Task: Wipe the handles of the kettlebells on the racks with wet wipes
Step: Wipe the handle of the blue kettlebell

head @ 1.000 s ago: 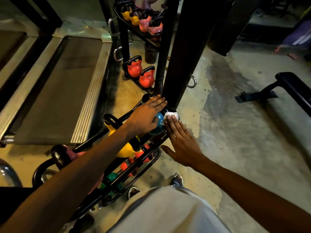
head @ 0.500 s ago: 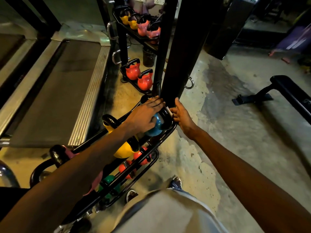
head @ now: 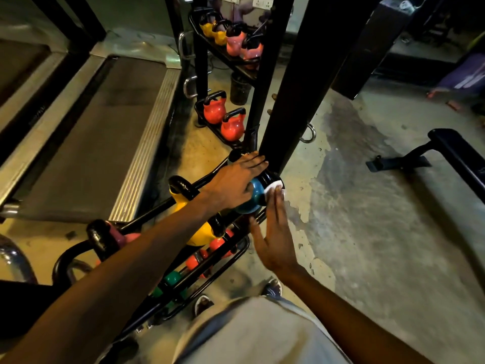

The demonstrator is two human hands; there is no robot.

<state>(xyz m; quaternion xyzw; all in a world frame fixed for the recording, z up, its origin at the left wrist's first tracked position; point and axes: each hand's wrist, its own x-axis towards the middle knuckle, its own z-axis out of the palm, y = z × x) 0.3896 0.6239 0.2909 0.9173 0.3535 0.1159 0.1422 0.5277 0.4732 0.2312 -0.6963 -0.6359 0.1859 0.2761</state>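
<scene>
Left hand [head: 236, 183] flat on the blue kettlebell [head: 250, 202], fingers spread over its top, steadying it at the far end of the rack's [head: 210, 279] top rail. Right hand [head: 275, 232] open, straight fingers pressing the wet wipe [head: 275, 185] onto the black handle [head: 270, 178]. Suggest: keep the bell pinned, wrap the wipe round the handle rather than dabbing one face, and cover the underside too. Yellow kettlebell [head: 202, 233] just beside looks next.
</scene>
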